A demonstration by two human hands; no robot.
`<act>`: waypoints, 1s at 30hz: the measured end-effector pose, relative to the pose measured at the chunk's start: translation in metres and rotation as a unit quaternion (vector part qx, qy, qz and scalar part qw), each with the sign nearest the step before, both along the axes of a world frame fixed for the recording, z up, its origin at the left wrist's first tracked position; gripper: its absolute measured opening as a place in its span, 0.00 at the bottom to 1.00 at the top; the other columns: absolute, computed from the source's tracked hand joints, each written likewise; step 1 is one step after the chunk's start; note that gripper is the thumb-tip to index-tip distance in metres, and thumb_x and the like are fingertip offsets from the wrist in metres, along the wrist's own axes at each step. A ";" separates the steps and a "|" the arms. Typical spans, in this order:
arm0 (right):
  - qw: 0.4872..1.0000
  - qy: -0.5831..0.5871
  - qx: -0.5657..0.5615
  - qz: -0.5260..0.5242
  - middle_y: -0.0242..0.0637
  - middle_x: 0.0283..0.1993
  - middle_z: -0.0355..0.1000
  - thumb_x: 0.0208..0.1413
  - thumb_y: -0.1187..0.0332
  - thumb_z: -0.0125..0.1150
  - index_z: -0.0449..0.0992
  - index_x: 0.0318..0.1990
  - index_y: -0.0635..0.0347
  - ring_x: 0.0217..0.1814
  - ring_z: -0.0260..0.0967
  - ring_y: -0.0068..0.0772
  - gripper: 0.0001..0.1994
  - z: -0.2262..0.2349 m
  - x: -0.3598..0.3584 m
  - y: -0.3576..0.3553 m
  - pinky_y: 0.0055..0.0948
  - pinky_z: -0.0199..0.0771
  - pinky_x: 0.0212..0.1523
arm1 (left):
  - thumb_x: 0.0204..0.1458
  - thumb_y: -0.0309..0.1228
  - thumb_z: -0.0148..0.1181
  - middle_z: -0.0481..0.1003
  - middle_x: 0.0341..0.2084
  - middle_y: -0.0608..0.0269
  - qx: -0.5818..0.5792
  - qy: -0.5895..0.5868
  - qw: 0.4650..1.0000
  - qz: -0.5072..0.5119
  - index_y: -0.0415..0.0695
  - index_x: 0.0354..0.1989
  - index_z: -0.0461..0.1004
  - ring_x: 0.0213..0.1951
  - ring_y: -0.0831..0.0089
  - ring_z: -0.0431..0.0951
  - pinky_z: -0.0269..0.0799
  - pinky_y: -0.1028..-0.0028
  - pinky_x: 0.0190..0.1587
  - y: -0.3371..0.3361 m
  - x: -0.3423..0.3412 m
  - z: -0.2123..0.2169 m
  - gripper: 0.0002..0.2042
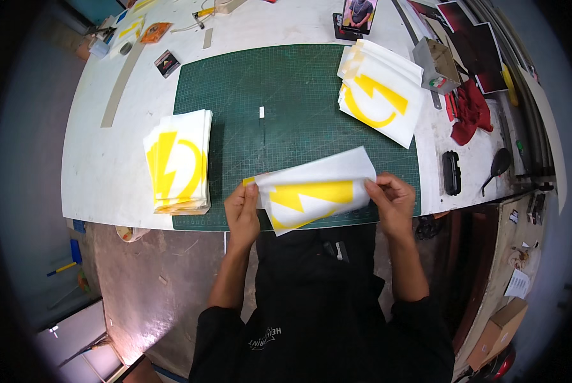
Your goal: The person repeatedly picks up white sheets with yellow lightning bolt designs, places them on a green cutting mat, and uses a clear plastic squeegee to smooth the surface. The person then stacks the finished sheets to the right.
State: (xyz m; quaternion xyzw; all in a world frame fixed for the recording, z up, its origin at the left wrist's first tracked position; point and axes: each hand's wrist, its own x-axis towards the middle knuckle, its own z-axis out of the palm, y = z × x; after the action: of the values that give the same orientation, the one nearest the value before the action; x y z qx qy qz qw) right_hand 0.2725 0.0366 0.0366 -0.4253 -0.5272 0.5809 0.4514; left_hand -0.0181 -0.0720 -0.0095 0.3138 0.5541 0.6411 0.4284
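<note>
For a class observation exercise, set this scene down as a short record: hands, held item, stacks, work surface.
Left hand: pinches left end of white sheet
Right hand: pinches its right end
Sheet markings: yellow, angular
Sheet position: over near edge of green cutting mat
Left stack: similar yellow-marked sheets, across mat's left edge
Right stack: similar sheets, toward mat's far right corner
Surface: white table under the mat

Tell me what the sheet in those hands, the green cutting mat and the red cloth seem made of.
Yellow-patterned sheet: probably thin, smooth paper or plastic film, since it bends easily.
Green cutting mat: likely matte plastic or rubber, by its flat, dull surface.
Red cloth: apparently soft, dull fabric, from its crumpled folds.
</note>
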 end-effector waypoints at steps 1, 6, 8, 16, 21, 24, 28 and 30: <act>1.000 -0.007 -0.004 0.024 0.32 0.39 0.80 0.64 0.75 0.70 0.83 0.43 0.68 0.38 0.74 0.16 0.05 0.001 0.007 0.001 0.19 0.73 0.40 | 0.74 0.32 0.52 0.81 0.35 0.67 -0.001 0.029 1.000 -0.001 0.34 0.45 0.82 0.36 0.85 0.76 0.71 0.81 0.40 0.007 0.005 0.012 0.14; 0.972 0.042 -0.158 0.170 0.38 0.47 0.82 0.68 0.71 0.66 0.80 0.54 0.68 0.45 0.77 0.20 0.12 0.009 0.009 0.015 0.23 0.77 0.48 | 0.67 0.22 0.57 0.82 0.35 0.67 -0.024 0.079 0.993 -0.086 0.32 0.45 0.81 0.37 0.85 0.78 0.73 0.82 0.40 0.018 0.006 0.009 0.07; 0.950 0.068 -0.203 0.229 0.41 0.53 0.81 0.70 0.69 0.64 0.77 0.59 0.69 0.51 0.77 0.24 0.16 -0.012 0.006 0.024 0.27 0.77 0.54 | 0.63 0.18 0.59 0.83 0.35 0.65 -0.052 0.050 0.993 -0.096 0.32 0.46 0.80 0.39 0.84 0.79 0.75 0.81 0.41 0.022 0.006 0.011 0.06; 0.902 0.170 -0.286 0.276 0.47 0.62 0.77 0.72 0.63 0.60 0.73 0.62 0.73 0.61 0.78 0.33 0.21 -0.027 -0.006 0.032 0.36 0.78 0.63 | 0.65 0.26 0.64 0.83 0.40 0.60 0.014 0.135 0.987 0.087 0.31 0.59 0.73 0.41 0.73 0.84 0.77 0.78 0.45 0.007 0.005 0.006 0.17; 0.882 0.103 -0.386 0.249 0.50 0.61 0.77 0.73 0.59 0.59 0.74 0.61 0.76 0.60 0.78 0.32 0.24 -0.025 -0.018 0.038 0.36 0.79 0.61 | 0.73 0.41 0.53 0.83 0.46 0.56 -0.126 -0.118 0.979 -0.112 0.31 0.59 0.75 0.43 0.72 0.84 0.77 0.73 0.49 0.015 0.005 0.022 0.22; 0.884 0.073 -0.396 0.236 0.48 0.63 0.76 0.72 0.56 0.61 0.72 0.64 0.73 0.62 0.77 0.32 0.27 -0.026 -0.018 0.044 0.37 0.78 0.63 | 0.73 0.44 0.52 0.80 0.54 0.53 -0.158 -0.122 0.964 -0.176 0.32 0.64 0.71 0.51 0.69 0.82 0.75 0.68 0.57 0.026 -0.009 0.015 0.25; 0.908 0.209 -0.159 0.326 0.44 0.67 0.73 0.64 0.65 0.71 0.67 0.71 0.70 0.67 0.72 0.32 0.32 -0.043 0.005 0.038 0.37 0.74 0.67 | 0.69 0.47 0.59 0.70 0.67 0.50 0.001 -0.246 0.942 -0.230 0.34 0.74 0.60 0.67 0.63 0.71 0.64 0.62 0.70 0.038 -0.021 0.009 0.34; 0.931 0.129 0.011 0.341 0.42 0.69 0.71 0.59 0.71 0.76 0.63 0.73 0.68 0.69 0.70 0.31 0.37 -0.025 -0.001 0.039 0.37 0.73 0.68 | 0.62 0.44 0.67 0.65 0.71 0.53 0.020 -0.252 0.938 -0.239 0.38 0.78 0.52 0.74 0.62 0.62 0.56 0.59 0.75 0.040 -0.026 0.013 0.42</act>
State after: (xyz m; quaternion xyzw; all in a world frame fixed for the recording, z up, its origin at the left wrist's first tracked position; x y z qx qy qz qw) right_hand 0.2713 0.0753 0.0114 -0.1365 -0.5837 0.7441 0.2951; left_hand -0.0445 -0.0316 0.0039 0.2741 0.3236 0.5889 0.6880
